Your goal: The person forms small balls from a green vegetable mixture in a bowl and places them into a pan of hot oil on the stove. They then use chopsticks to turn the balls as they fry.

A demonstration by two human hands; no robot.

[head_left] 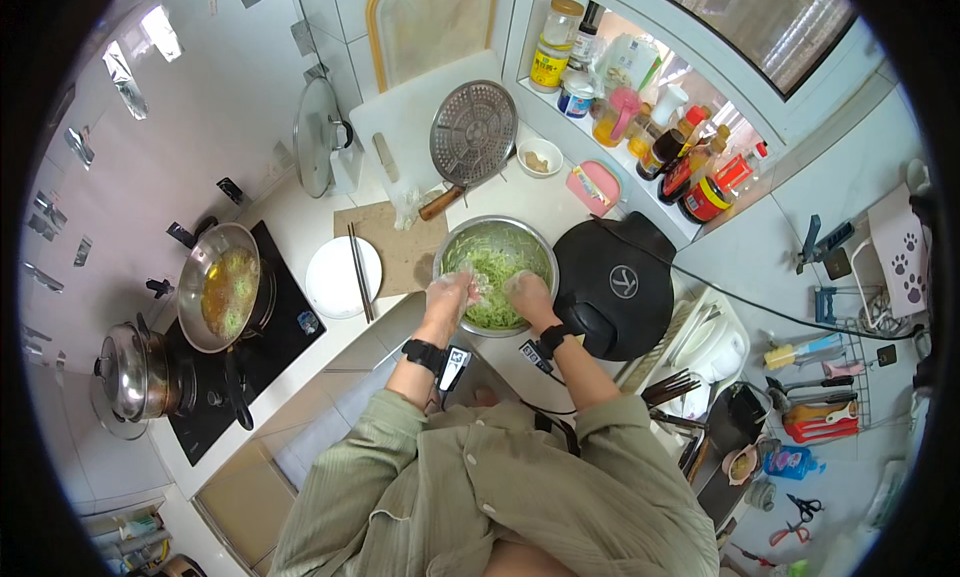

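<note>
A steel bowl (492, 227) in the centre holds shredded pale green vegetable (497, 262). My left hand (448, 292), in a clear plastic glove, is at the bowl's left side, fingers curled in the shreds. My right hand (527, 294), also gloved, reaches in at the right with its fingers bent down into the shreds; what they hold is hidden. Left of the bowl, chopsticks (360, 277) rest across a white plate (328, 277) beside a brown board (400, 227). At the far left, a frying pan (215, 287) with oil and some pale green food sits on a black hob (189, 425).
A black lidded appliance (615, 242) adjoins the bowl's right. Behind are a perforated strainer (472, 127), a small bowl (540, 157), a pot lid (314, 137) and a ledge of bottles (668, 157). A steel pot (137, 372) stands left; a dish rack (700, 337) and hanging utensils (820, 397) are right.
</note>
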